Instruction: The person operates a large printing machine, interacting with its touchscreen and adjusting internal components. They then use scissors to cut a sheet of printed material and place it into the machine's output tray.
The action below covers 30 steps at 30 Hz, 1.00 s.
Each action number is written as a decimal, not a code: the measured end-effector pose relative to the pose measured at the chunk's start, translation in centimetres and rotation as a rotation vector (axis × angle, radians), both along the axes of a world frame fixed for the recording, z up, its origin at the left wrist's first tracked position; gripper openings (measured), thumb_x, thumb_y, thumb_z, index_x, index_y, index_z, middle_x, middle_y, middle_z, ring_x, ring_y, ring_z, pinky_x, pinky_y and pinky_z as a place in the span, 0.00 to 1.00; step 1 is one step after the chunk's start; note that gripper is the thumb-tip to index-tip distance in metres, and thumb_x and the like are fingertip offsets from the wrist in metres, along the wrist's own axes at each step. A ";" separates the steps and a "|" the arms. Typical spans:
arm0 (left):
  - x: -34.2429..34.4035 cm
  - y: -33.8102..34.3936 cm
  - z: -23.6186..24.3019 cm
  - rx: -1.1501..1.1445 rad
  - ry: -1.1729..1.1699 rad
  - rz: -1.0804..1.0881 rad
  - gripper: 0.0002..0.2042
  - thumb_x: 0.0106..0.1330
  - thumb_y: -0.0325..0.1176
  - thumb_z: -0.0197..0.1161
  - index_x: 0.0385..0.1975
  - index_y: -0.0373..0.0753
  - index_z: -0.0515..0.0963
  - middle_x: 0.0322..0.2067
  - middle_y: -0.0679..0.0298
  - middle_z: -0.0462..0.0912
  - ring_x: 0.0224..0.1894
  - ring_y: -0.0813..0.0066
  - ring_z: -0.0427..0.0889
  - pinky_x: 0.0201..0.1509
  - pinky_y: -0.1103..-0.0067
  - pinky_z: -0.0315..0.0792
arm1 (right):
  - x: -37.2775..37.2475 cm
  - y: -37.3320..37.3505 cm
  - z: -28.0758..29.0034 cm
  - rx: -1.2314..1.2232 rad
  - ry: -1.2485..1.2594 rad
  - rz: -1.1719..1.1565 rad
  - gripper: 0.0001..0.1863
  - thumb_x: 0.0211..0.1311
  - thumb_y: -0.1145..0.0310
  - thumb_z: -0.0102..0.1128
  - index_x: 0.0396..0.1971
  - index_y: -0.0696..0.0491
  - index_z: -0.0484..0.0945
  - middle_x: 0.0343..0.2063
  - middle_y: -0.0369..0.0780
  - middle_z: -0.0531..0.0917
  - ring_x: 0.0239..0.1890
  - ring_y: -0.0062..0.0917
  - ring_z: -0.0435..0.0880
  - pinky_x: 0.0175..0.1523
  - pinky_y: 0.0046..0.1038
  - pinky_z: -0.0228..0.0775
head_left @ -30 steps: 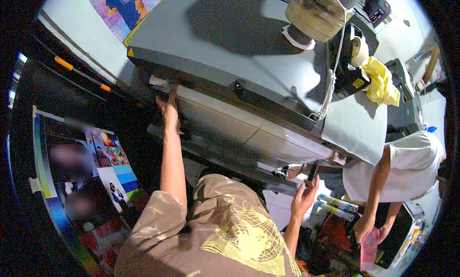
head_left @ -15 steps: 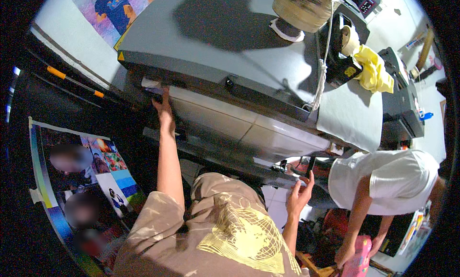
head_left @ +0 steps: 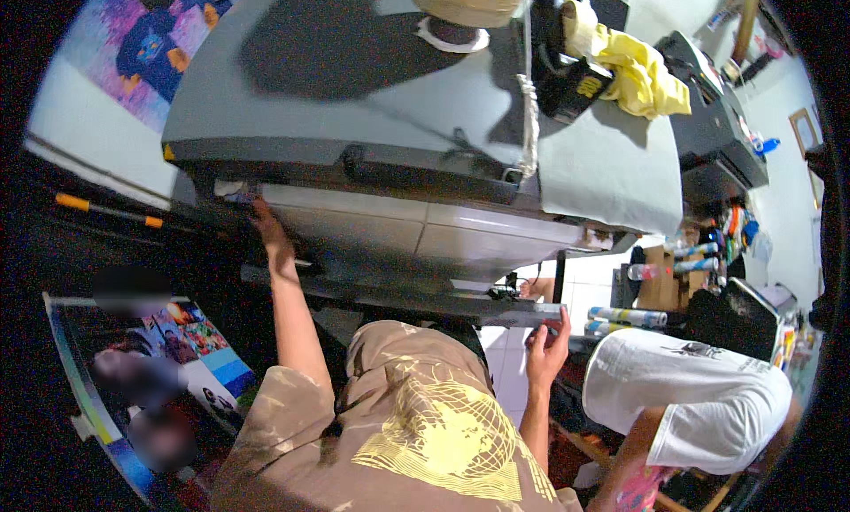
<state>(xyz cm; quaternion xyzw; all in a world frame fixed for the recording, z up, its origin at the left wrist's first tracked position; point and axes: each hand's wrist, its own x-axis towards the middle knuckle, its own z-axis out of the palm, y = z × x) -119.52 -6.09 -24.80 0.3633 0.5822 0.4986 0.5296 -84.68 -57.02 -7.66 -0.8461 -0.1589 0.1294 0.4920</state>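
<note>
A large grey machine (head_left: 292, 113) with a rounded top, perhaps a wide-format printer, stands before me. My left hand (head_left: 270, 233) reaches under the left end of its front edge. Its fingertips are at a small whitish and purplish piece (head_left: 235, 190), cloth or paper; blur and shadow hide whether they grip it. Below the machine runs a dark horizontal bar (head_left: 416, 301). At that bar's right end my right hand (head_left: 547, 357) is raised with fingers apart, holding nothing. One fingertip is close to the bar; contact cannot be told.
On the machine sit a tape-wrapped roll (head_left: 469, 0), a yellow cloth (head_left: 642, 73) and a white sheet (head_left: 611, 171). A person in a white shirt (head_left: 691, 397) bends at my right, beside rolled prints (head_left: 627, 316). A printed picture sheet (head_left: 190, 361) hangs at lower left.
The view has shifted, so the machine sits lower and further left. My left hand stays beneath its left edge. My right hand is now by the bar's end. The person at right has moved lower.
</note>
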 end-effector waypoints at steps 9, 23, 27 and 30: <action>1.3 -3.0 4.7 -0.007 -0.226 -0.093 0.46 0.69 0.77 0.37 0.78 0.49 0.53 0.78 0.58 0.52 0.79 0.52 0.50 0.79 0.51 0.46 | -0.4 -3.9 -2.6 -0.059 -0.026 -0.134 0.26 0.71 0.74 0.56 0.68 0.55 0.67 0.39 0.42 0.85 0.26 0.22 0.83 0.33 0.26 0.76; -9.0 -7.6 -7.4 0.056 0.295 0.436 0.19 0.75 0.43 0.57 0.54 0.32 0.78 0.52 0.52 0.83 0.51 0.60 0.80 0.57 0.64 0.72 | 1.0 -12.5 -8.2 -0.072 0.238 -0.390 0.12 0.75 0.67 0.53 0.43 0.58 0.84 0.26 0.40 0.85 0.27 0.21 0.84 0.34 0.26 0.79; -9.1 -12.2 -6.9 -0.200 0.313 0.548 0.20 0.76 0.47 0.55 0.38 0.33 0.81 0.36 0.52 0.86 0.33 0.62 0.82 0.40 0.66 0.76 | 2.4 -16.0 -11.3 -0.073 0.273 -0.449 0.13 0.74 0.66 0.52 0.42 0.57 0.84 0.24 0.40 0.85 0.25 0.22 0.85 0.32 0.26 0.78; -7.3 -17.5 -6.4 -0.199 0.543 0.481 0.19 0.76 0.43 0.56 0.28 0.34 0.79 0.20 0.60 0.81 0.17 0.69 0.73 0.19 0.74 0.66 | 4.4 -19.5 -13.5 -0.060 0.277 -0.499 0.14 0.74 0.67 0.51 0.40 0.59 0.84 0.23 0.40 0.85 0.24 0.21 0.84 0.31 0.26 0.77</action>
